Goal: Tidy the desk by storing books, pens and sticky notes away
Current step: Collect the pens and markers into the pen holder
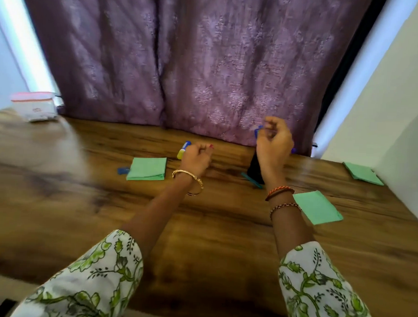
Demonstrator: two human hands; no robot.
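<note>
Right now your left hand (196, 159) curls around a yellow-and-blue marker (182, 149) at the far middle of the wooden desk (212, 229); your right hand (273, 144) pinches a small blue item (258, 131), too blurred to name; three green sticky-note pads lie apart: left (147, 168), near right (317, 207), far right (362, 173).

Home: curtain (183, 62), wooden desk (200, 229)

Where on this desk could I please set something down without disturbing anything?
Free: the near desk between the sleeves, and the left stretch toward the white bag. Crowded: the far middle around both hands, where green pads and pens lie.
</note>
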